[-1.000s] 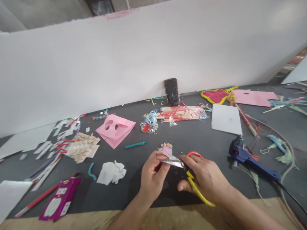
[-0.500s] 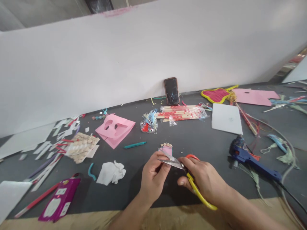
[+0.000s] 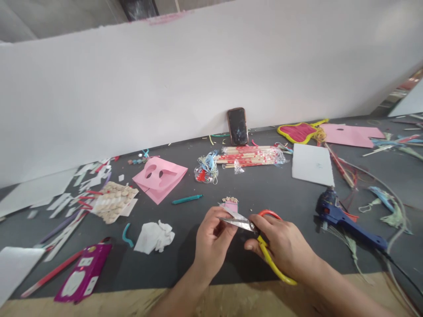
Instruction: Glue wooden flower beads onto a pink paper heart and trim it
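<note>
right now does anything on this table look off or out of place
The steel scissors blades appear pinched in the left hand while the right hand grips the red and yellow handles. Fingers resting so close to the sharp part look odd.

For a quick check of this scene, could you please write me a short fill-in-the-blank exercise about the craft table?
The right hand holds scissors with one yellow handle and one ____ handle.
The hot glue gun has a ____ body.
The phone leans upright against a ____ board.
The pink paper has two ____ cut through it.

Missing words: red; blue; white; holes.
</note>
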The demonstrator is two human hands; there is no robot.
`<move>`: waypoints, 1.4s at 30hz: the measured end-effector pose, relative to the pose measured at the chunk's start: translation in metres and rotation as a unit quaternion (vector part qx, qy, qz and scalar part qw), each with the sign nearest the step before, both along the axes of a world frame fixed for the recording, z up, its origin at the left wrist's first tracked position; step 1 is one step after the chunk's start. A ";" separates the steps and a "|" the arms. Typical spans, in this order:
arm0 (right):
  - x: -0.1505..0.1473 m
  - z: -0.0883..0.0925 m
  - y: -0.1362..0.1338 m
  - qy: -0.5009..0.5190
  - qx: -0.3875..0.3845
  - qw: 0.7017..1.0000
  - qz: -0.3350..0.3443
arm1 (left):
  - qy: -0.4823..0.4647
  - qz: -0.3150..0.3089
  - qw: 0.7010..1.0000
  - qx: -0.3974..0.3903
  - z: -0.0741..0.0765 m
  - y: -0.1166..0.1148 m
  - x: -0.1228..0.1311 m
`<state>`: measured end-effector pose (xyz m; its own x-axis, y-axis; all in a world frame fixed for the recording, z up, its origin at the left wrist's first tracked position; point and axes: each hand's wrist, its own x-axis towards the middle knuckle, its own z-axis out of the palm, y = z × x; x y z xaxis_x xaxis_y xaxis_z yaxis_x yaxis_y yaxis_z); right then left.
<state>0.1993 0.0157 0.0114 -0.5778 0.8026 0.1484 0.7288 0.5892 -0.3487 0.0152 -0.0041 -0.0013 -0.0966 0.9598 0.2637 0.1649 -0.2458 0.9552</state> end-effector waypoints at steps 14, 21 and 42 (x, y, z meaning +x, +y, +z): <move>0.001 0.008 0.002 -0.011 -0.038 0.999 0.007 | -0.016 -0.005 1.000 0.012 -0.003 0.001 -0.004; 0.000 0.007 0.002 0.009 -0.021 1.000 0.001 | -0.013 0.002 1.000 0.018 -0.001 0.000 -0.004; 0.001 -0.004 -0.001 -0.011 -0.047 0.998 0.030 | -0.048 -0.032 0.998 0.004 -0.003 -0.001 -0.002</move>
